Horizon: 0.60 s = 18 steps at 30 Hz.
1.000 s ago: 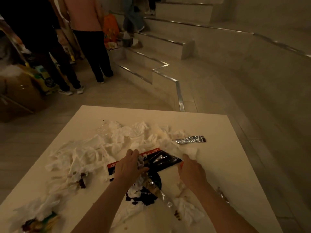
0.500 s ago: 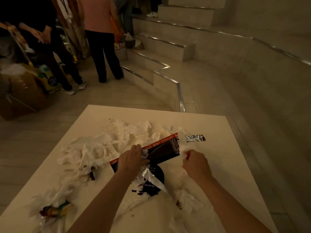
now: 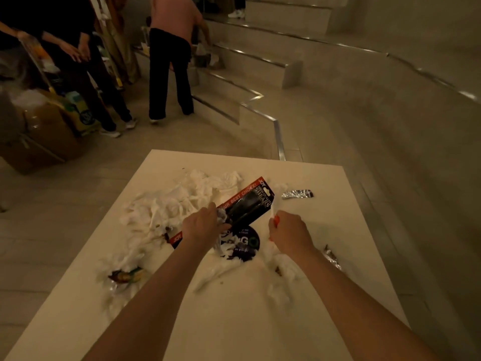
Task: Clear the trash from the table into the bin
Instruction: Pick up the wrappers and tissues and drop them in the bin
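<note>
Okay, left hand [image 3: 201, 225]: fingers curled tight, gripping the shears pack [image 3: 250, 204] at its lower half, with a bit of crumpled tissue pinched in with it. The pack is a black card with a red edge, tilted up toward 1 o'clock. It reads "JOY", "YOUR BEST CHOICE!" and "HIGH QUALITY SHEARS".

Right hand [image 3: 289, 234]: fist closed round an orange piece [image 3: 275, 220] that sticks out at the hand's 11 o'clock; can't tell what it is.

Between the wrists a round black label [image 3: 243, 242] lies flat, partly under tissue scraps, with "GO" and "as you go" legible.

The tissue pile [image 3: 177, 204] spreads from 9 to 12 o'clock of the left hand, and more wads [image 3: 282, 272] lie at 6 o'clock of the right hand. A foil wrapper [image 3: 296, 194] sits at 12 o'clock of the right hand, apart from it. A foil scrap [image 3: 331, 256] is at its 4 o'clock near the table edge. A candy wrapper [image 3: 126, 276] is at 8 o'clock of the left hand.

All of it sits on the white table [image 3: 260, 321]. Beyond, at 10 o'clock, are a cardboard box [image 3: 46, 142] and people standing [image 3: 169, 69]; steps [image 3: 250, 63] are at 12.
</note>
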Each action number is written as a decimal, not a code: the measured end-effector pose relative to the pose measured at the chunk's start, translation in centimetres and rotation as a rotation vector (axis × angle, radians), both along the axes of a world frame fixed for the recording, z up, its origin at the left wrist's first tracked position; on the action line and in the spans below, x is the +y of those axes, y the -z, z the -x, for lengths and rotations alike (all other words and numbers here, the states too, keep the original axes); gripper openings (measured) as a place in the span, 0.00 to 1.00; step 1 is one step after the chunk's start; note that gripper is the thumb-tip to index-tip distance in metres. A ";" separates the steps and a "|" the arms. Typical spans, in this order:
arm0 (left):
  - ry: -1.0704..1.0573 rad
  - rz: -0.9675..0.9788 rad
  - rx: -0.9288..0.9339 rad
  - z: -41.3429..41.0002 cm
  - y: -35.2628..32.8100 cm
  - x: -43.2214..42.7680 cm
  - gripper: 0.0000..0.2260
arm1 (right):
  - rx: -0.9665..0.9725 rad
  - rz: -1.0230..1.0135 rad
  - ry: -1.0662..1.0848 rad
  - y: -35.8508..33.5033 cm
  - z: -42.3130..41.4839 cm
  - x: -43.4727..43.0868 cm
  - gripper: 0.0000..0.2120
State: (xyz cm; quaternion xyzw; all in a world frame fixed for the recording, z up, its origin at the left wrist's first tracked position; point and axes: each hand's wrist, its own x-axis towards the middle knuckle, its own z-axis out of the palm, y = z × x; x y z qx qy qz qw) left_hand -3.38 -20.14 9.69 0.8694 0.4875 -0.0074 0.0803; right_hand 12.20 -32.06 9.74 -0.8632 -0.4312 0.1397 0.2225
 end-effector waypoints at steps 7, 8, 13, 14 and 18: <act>-0.048 0.038 -0.065 7.8 -0.7 -4.7 0.24 | 0.040 0.003 -0.012 -1.2 7.0 -4.1 0.12; -0.057 0.051 -0.076 8.9 -0.8 -5.3 0.24 | 0.039 0.005 -0.013 -1.3 8.0 -4.9 0.12; -0.052 0.028 -0.093 16.3 -1.6 -10.1 0.24 | 0.027 -0.006 0.017 -2.1 15.2 -10.4 0.12; -0.045 0.028 -0.096 18.1 -1.7 -11.4 0.23 | 0.018 0.007 0.018 -2.2 16.9 -11.7 0.12; -0.055 0.055 -0.114 24.0 -2.2 -15.7 0.24 | -0.003 0.004 0.010 -2.4 23.0 -15.6 0.12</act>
